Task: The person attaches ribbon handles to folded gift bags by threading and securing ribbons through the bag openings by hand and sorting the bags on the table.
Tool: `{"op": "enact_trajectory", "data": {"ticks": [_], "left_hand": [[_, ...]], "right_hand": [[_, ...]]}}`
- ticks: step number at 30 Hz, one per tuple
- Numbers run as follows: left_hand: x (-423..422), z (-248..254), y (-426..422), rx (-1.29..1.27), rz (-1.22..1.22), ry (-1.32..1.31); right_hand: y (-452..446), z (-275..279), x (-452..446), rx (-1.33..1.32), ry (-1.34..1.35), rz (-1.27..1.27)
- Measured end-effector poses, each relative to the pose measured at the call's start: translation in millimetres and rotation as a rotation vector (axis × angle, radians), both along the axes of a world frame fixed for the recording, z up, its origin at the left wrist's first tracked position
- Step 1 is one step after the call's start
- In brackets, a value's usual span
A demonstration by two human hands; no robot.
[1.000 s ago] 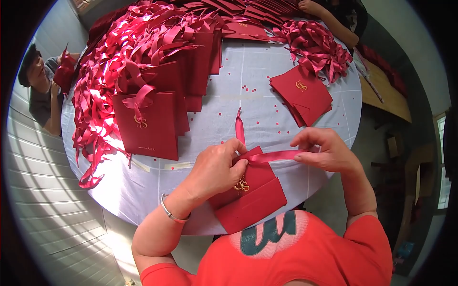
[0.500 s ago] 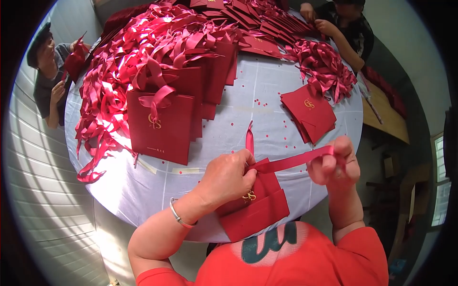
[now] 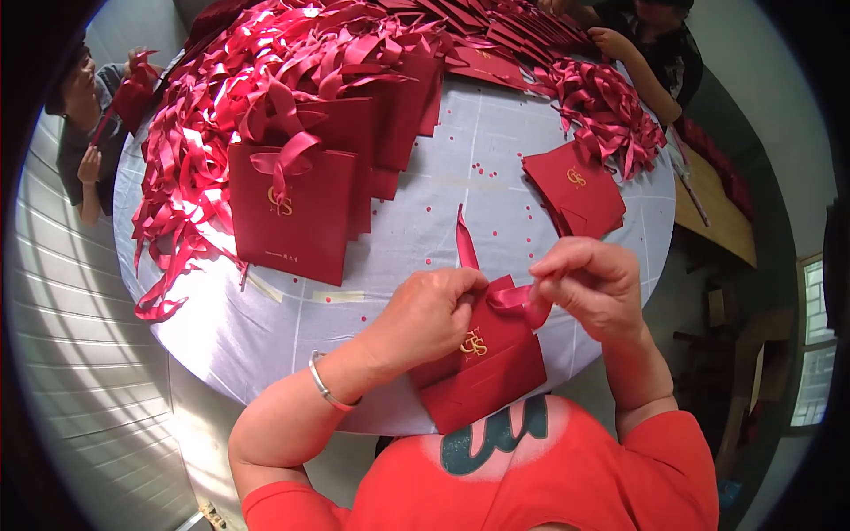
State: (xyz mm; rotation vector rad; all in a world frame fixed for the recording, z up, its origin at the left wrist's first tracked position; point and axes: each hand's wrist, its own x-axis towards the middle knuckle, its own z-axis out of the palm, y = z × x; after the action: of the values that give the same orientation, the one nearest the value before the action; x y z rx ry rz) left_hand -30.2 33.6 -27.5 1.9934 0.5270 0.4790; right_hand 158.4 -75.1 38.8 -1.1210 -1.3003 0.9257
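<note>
A red paper gift bag (image 3: 487, 389) with a gold logo lies at the near table edge, in front of my red shirt. My left hand (image 3: 421, 314), a silver bangle at its wrist, pinches the bag's upper edge close to the ribbon; its fingertips are partly hidden. My right hand (image 3: 595, 285) is closed on a dark pink ribbon (image 3: 512, 301), which curves in a short loop from the bag's top to the fingers. Another ribbon end (image 3: 463, 237) points away from the bag across the table.
Upright red bags (image 3: 297, 212) and a large heap of ribbons (image 3: 230, 115) fill the left of the round table (image 3: 443, 190). At right lie stacked bags (image 3: 575, 186) and a ribbon pile (image 3: 611, 115). Small red dots are scattered about. Two people sit at the far left and right.
My right hand has moved left and closer to the bag, so the stretched ribbon is now a short, slack loop. My left hand stays at the bag's top edge.
</note>
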Motion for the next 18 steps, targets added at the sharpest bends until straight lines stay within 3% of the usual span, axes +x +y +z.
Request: {"op": "enact_trajectory", "data": {"ticks": [2, 5, 7, 8, 10, 13, 18], "left_hand": [[-6, 9, 4, -0.031, -0.032, 0.004], [-11, 17, 9, 0.136, -0.071, 0.151], [-10, 15, 11, 0.017, -0.024, 0.136], [-10, 16, 13, 0.016, -0.024, 0.137], [-11, 21, 16, -0.25, -0.011, 0.129], [-15, 26, 21, -0.122, -0.058, 0.179], [-27, 45, 36, -0.13, -0.18, 0.301]], "right_hand": [[3, 1, 6, 0.049, 0.004, -0.008], [14, 4, 10, 0.032, -0.594, 0.031], [21, -14, 3, 0.103, -0.675, 0.053], [24, -22, 1, 0.136, -0.701, 0.058], [24, -34, 3, 0.062, -0.664, 0.08], [21, -37, 3, -0.009, -0.642, 0.095], [18, -36, 6, -0.002, -0.65, 0.091]]}}
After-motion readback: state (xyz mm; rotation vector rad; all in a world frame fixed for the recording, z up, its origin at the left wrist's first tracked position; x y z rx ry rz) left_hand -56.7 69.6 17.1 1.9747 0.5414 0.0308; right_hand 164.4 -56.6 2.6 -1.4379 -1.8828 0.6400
